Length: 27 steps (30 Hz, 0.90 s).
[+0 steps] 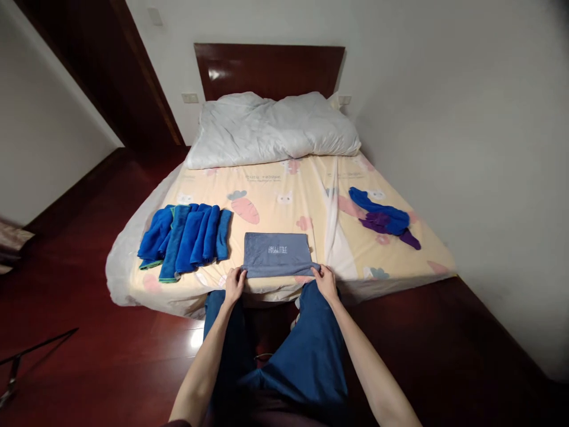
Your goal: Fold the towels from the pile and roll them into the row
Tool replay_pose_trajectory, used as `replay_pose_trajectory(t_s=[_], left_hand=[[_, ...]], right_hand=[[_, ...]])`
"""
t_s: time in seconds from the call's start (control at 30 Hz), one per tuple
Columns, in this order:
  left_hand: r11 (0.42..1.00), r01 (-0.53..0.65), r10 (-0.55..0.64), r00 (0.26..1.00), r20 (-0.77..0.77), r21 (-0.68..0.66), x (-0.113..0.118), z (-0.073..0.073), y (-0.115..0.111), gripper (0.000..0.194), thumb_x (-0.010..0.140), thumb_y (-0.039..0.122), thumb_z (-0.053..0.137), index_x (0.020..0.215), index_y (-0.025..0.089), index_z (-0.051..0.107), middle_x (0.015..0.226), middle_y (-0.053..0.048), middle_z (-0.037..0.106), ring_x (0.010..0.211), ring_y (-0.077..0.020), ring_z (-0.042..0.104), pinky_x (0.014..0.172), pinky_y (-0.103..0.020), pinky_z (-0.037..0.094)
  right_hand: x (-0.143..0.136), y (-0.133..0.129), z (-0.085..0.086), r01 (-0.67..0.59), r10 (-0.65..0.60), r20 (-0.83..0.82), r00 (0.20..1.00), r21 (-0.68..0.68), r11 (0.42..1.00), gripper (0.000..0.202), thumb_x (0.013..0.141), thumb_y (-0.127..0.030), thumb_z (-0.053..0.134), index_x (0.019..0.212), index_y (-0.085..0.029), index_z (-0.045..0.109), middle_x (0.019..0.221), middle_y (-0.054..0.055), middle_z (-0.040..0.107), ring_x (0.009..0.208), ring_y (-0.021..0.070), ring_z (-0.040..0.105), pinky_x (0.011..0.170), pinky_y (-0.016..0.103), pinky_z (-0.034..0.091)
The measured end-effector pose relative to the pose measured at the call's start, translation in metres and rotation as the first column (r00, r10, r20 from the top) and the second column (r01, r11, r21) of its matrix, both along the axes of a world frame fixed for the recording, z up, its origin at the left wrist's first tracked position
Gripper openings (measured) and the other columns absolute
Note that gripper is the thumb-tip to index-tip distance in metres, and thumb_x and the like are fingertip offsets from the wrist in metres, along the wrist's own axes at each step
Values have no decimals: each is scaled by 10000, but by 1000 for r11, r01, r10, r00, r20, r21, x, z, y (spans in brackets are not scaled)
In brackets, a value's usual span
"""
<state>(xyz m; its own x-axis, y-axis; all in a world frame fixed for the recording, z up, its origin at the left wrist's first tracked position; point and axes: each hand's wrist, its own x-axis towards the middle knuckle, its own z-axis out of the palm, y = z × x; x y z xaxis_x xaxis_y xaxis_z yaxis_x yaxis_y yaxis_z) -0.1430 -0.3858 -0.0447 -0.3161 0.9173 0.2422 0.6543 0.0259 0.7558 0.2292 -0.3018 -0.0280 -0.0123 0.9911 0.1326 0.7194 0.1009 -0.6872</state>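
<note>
A grey-blue towel (275, 252) with white lettering lies spread near the front edge of the bed, its near edge turned up. My left hand (235, 286) pinches the near left corner of this towel. At the near right corner, my right hand (326, 282) has its fingers closed on the cloth. To the left of the towel sits a row of several rolled or folded blue towels (191, 237), some with green edging. Over on the right, a blue cloth (391, 218) and a purple cloth (377, 222) lie crumpled together.
The bed has a yellow sheet (275, 190) printed with carrots and animal faces. A pale quilt (271, 130) is bunched in front of the dark headboard (271, 68). Dark red floor (111, 356) surrounds the bed, with a thin black stand (26, 356) at lower left.
</note>
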Motion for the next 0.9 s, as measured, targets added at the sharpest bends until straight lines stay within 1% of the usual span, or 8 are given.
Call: replay_pose_trajectory(t_s=[0.07,0.13,0.23,0.37,0.47,0.6,0.9], left_hand=[[1000,-15,15,999,40,-11,0,-1,2,366,971,506,469,908,188,638,831,-70,643,806,-227,612,782,-361,498],[1000,-12,14,996,88,-29,0,-2,4,386,969,532,462,934,190,638,848,-65,668,811,-223,629,776,-348,494],[998,-21,27,994,103,-63,0,-2,6,411,964,554,453,943,192,645,829,-50,682,777,-209,633,742,-322,480],[995,-52,57,996,67,-79,1,-1,7,403,956,548,456,893,199,647,717,-19,643,678,-185,600,664,-290,438],[995,-64,67,997,46,-75,2,0,8,396,947,545,466,842,202,634,662,-8,609,635,-175,577,633,-280,415],[996,-63,65,997,30,-68,2,0,9,411,950,553,451,804,206,616,647,-8,591,620,-174,558,623,-279,410],[995,-49,52,998,36,-88,3,1,8,398,957,535,459,859,197,643,665,-9,612,630,-170,572,631,-275,409]], right_hand=[[0,1,0,22,-22,33,999,-17,1000,396,986,-485,462,845,-181,673,793,82,679,719,214,623,688,282,462],[-1,2,1,27,-24,88,996,-29,999,417,1007,-489,436,824,-188,658,781,76,676,732,210,626,685,268,436],[-4,3,5,37,-28,192,981,-43,998,379,1022,-449,445,885,-185,680,858,91,698,810,209,650,723,255,425],[-9,3,9,58,-39,281,959,-61,996,348,1038,-413,449,982,-183,705,959,109,715,875,200,665,764,245,425],[-10,3,12,62,-36,308,951,-73,995,344,1045,-410,451,1016,-184,709,984,112,721,906,204,668,784,249,429],[-11,3,15,68,-37,315,948,-87,994,346,1048,-407,449,1074,-185,712,1021,119,722,926,208,672,792,254,437],[-12,2,17,69,-35,347,937,-86,994,347,1048,-399,450,1114,-178,709,1035,129,726,957,217,675,784,257,439]])
